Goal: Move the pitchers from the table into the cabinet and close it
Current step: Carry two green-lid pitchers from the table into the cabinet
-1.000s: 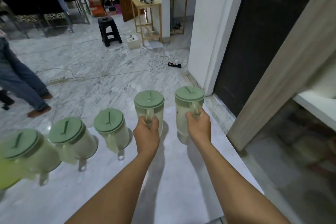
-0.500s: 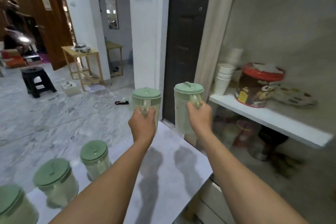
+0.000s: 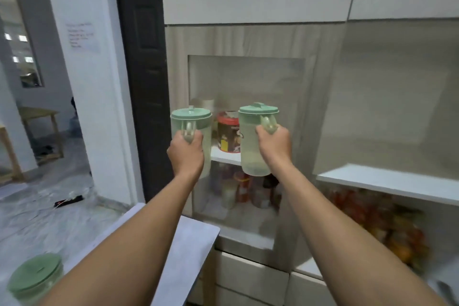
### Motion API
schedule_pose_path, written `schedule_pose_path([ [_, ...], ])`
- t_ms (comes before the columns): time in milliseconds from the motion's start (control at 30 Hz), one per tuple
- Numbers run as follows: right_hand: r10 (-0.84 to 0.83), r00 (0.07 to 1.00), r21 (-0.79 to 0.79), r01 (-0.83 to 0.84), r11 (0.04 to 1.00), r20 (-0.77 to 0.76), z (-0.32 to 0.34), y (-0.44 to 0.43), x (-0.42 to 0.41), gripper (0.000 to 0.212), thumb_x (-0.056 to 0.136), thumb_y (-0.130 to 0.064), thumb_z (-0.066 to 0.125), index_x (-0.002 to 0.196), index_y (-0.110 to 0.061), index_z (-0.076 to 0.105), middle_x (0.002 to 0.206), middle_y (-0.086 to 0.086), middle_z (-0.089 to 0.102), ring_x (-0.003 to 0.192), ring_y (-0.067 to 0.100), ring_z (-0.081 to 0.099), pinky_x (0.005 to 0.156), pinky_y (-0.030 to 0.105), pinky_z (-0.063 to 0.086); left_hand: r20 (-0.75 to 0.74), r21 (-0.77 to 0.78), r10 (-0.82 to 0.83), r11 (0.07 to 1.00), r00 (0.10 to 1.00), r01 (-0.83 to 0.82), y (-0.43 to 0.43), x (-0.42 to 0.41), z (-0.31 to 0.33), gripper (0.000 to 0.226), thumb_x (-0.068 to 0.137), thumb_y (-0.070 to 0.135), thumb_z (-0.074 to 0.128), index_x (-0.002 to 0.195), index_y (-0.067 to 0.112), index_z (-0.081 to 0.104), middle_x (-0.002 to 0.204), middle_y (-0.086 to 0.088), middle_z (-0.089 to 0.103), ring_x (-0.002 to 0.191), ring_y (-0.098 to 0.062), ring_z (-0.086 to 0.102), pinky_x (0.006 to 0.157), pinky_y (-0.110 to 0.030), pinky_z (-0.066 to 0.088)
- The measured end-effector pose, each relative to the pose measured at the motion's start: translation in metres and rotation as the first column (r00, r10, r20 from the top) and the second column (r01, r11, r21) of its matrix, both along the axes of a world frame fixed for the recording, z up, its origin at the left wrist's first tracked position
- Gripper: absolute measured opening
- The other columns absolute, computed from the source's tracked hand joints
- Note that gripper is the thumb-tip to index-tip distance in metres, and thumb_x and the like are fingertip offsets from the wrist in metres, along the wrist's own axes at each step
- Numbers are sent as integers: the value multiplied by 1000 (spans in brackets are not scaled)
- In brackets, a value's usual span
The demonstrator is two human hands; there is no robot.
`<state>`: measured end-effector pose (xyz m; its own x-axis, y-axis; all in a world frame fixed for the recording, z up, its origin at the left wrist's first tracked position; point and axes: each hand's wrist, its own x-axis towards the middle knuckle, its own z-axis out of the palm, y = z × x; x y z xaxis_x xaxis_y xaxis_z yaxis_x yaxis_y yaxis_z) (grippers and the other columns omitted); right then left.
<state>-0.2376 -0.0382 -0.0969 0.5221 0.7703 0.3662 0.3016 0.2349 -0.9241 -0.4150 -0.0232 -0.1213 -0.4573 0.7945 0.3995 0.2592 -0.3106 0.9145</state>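
Note:
I hold two translucent pitchers with green lids up in the air in front of the cabinet (image 3: 330,97). My left hand (image 3: 186,154) grips the handle of the left pitcher (image 3: 201,122). My right hand (image 3: 274,143) grips the handle of the right pitcher (image 3: 250,146). Both stand upright, level with a white shelf (image 3: 224,155) seen through the cabinet's glass panel. A third pitcher (image 3: 34,278) stays on the white table (image 3: 188,251) at the lower left. An open section of the cabinet with a white shelf (image 3: 387,182) lies to the right.
A red-lidded tin (image 3: 227,131) stands on the shelf behind the glass, with jars (image 3: 238,189) below it. More packaged goods (image 3: 377,218) fill the lower right compartment. White drawers (image 3: 250,278) sit under the cabinet. A dark door (image 3: 144,82) stands to the left.
Both hands have lifted their pitchers off the table and carried them up and rightward to the cabinet. My view has swung from the table and floor to the cabinet front.

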Motion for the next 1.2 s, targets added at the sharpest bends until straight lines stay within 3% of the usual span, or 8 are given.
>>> schedule_pose_path([
  [200,-133,991,37,132,990,2,18,-62,88,17,86,-28,65,87,-13,70,80,4,71,74,22,64,66,31,46,-2,76,-146,986,989,146,-40,89,31,20,88,30,56,86,11,65,77,0,66,69,-17,59,55,-27,40],
  [367,-230,973,54,228,972,31,28,-115,159,20,87,-25,63,70,-18,57,62,-2,57,56,15,52,52,28,35,-35,90,-238,967,971,240,-76,164,44,23,86,29,57,81,7,64,71,-2,63,66,-22,55,62,-31,37],
  [467,-283,958,59,281,958,45,35,-139,197,21,88,-24,63,69,-17,57,61,-2,56,53,14,49,50,29,34,-72,91,-308,945,949,314,-95,207,52,21,88,27,56,75,10,60,65,1,57,58,-14,49,52,-30,32],
  [633,-366,930,51,364,930,40,35,-164,252,15,87,-26,62,78,-13,63,68,1,62,59,17,55,55,29,38,-19,64,-444,894,896,444,-109,270,50,17,86,29,56,78,16,61,77,-4,66,74,-26,63,65,-37,52],
  [733,-401,915,36,400,916,34,28,-166,281,18,86,-27,62,85,-10,67,75,5,68,65,21,60,60,31,44,-17,45,-493,869,870,493,-106,303,42,17,90,27,56,82,13,62,78,-4,65,70,-21,61,58,-33,50],
  [833,-441,897,33,440,897,30,26,-159,312,20,85,-27,62,86,-8,68,78,8,70,68,24,62,64,35,48,-10,46,-533,845,846,533,-95,339,40,14,93,23,56,84,13,62,75,-1,62,63,-12,54,49,-22,36],
  [1067,-530,847,41,529,848,33,24,-124,377,21,80,-32,60,77,-12,67,74,6,70,72,27,66,67,40,52,-40,58,-586,807,809,588,-39,417,42,20,87,27,57,83,10,65,75,-7,66,68,-26,59,59,-31,39],
  [1200,-567,823,49,566,823,36,30,-103,407,16,83,-29,61,70,-18,63,71,2,67,67,21,61,63,36,49,-54,70,-609,788,791,611,-7,453,46,21,88,28,58,81,9,64,69,-4,63,64,-23,57,54,-30,36],
])
